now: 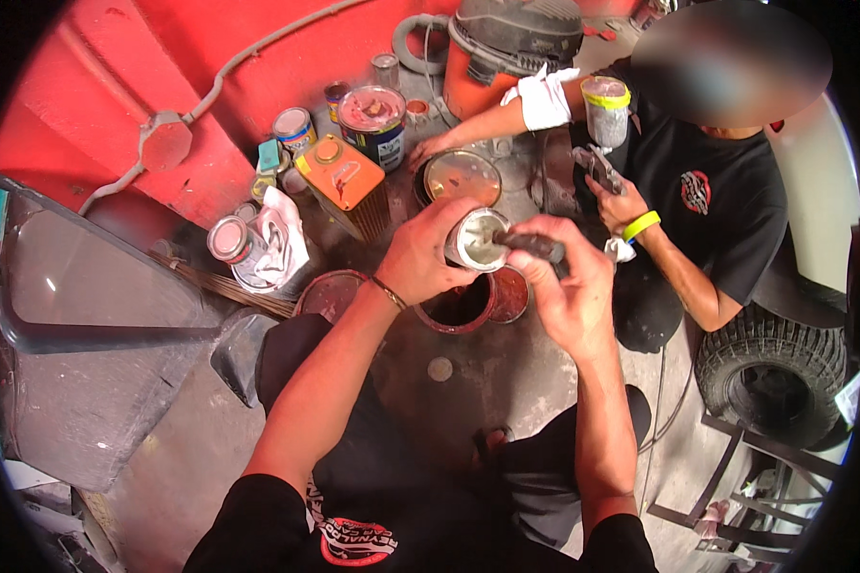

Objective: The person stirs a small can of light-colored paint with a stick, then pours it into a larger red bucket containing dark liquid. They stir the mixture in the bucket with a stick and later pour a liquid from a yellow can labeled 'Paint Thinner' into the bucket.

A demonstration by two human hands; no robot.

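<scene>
My left hand [428,244] is wrapped round a small metal can [457,246], tipped so that its mouth faces me. Pale grey-green stuff coats the inside of the can. Between the fingers of my right hand [578,291] is a dark-handled tool [543,248], its inner end reaching into the can's mouth. Whether that end is a brush or a blade I cannot tell. Beneath my hands stands an open bucket [447,328] with a dark inside, and a reddish round lid or tin [512,294] sits beside it.
A co-worker crouches at the right, holding a spray gun [597,170] with a cup [607,113] on top. An orange rectangular tin [342,174], a paint bucket [373,113] and a shop vacuum [497,62] stand ahead. A dark panel [105,334] leans left; a tyre [772,382] lies right.
</scene>
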